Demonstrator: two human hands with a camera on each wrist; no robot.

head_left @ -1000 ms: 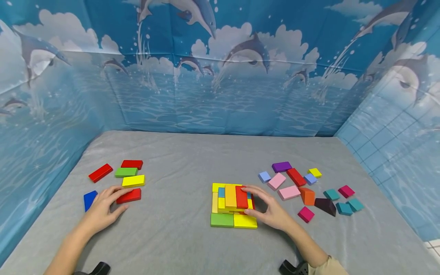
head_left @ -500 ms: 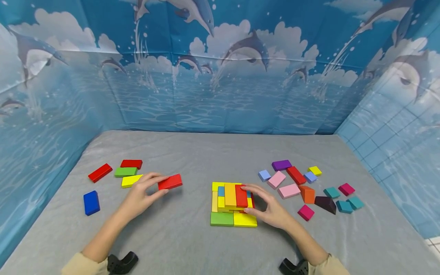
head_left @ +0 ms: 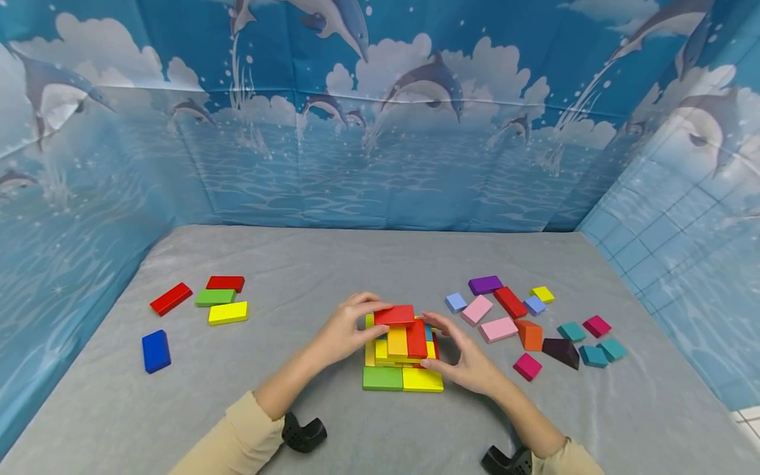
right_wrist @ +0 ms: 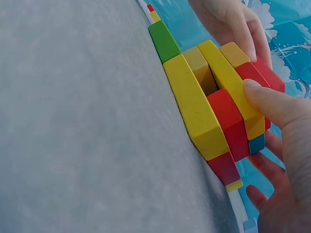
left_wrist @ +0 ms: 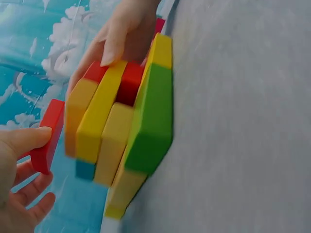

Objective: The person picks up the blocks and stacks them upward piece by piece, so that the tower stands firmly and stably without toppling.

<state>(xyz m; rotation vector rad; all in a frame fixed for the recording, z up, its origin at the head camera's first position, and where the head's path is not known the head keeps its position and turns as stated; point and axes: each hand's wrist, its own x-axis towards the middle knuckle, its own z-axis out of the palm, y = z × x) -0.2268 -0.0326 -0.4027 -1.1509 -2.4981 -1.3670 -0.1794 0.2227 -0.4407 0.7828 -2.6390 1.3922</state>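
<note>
In the head view, my left hand (head_left: 341,338) pinches a red rectangular block (head_left: 394,315) between thumb and fingers, over the back left of a layered stack of blocks (head_left: 382,379). The left wrist view has this red block (left_wrist: 50,131) tilted and a small gap away from the stack's top. Green and yellow blocks form the stack's near bottom edge; an orange block (head_left: 397,344) and a red block (head_left: 417,342) lie side by side on top. My right hand (head_left: 472,363) holds the stack's upper right side, its thumb (right_wrist: 267,97) at the near edge and fingers behind.
At left on the grey cloth (head_left: 249,396) lie a blue block (head_left: 156,351), a yellow block (head_left: 228,313), a green block (head_left: 216,298) and two red ones. Several blocks spread at right, including a pink block (head_left: 499,330) and a dark wedge (head_left: 561,353). A dolphin-print curtain (head_left: 380,165) stands behind.
My left hand has picked up the red block from the group at left and carried it rightward to above the stack. The right hand has stayed in place at the stack.
</note>
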